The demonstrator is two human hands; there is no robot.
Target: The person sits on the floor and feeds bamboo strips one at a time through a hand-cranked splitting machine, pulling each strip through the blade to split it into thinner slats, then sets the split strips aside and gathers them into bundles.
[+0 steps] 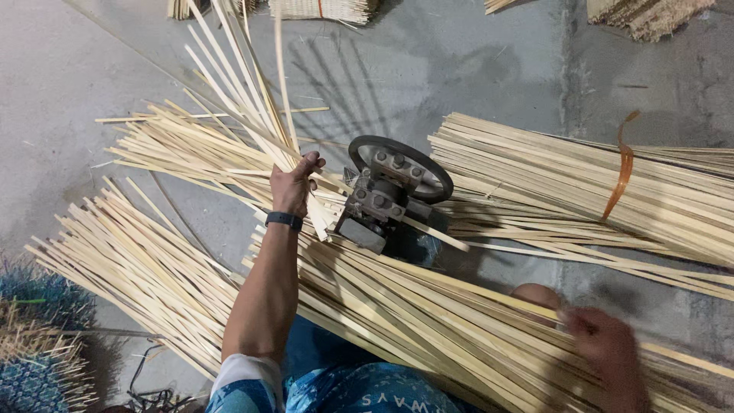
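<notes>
Head view: left hand [293, 186] fingers closed around thin bamboo strips [229, 145] left of the black wheeled machine [390, 195]; right hand [608, 348] blurred on near pile [428, 321], finger state unclear. Judged light, springy, splintery; best gripped mid-length

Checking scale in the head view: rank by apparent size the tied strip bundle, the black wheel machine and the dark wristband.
1. Tied strip bundle
2. Black wheel machine
3. Dark wristband

Splitting machine [386, 200] centre; tied bundle [581, 183] right; loose strips [130, 260] left
</notes>
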